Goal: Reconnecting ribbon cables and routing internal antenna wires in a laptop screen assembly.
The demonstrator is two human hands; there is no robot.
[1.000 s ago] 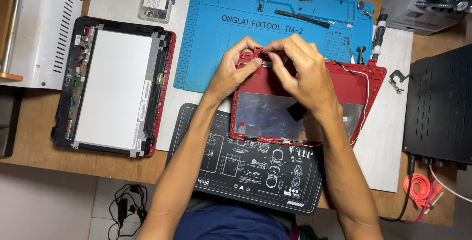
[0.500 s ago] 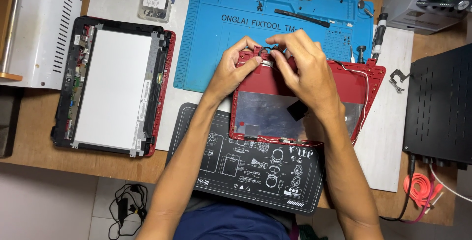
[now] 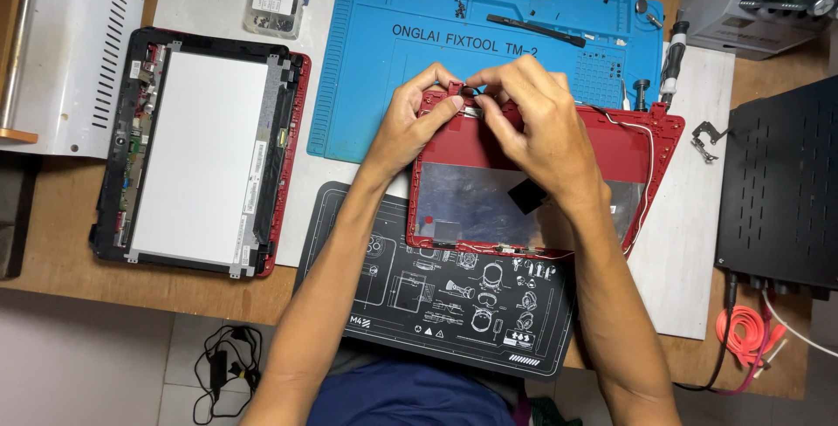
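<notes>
Both hands, left hand (image 3: 417, 120) and right hand (image 3: 534, 125), are pinching a small part (image 3: 467, 92) on the red lid (image 3: 650, 142). The screen panel (image 3: 199, 155) is already lying apart; the lid is not yet stripped.

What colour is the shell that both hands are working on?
Red shell, with a silvery foil patch inside; clear in the head view.

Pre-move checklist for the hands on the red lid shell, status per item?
1. Both hands on the work: left hand and right hand meet at the top edge of the red lid shell - ok.
2. Small part between the fingertips gripped firmly - cannot tell, fingers cover it.
3. Shell rests flat across the blue mat and black mat - ok.
4. White cable along the shell's right edge is loose, not clipped in - not ok.
5. Screen panel set aside left, apart from the hands - ok.
</notes>
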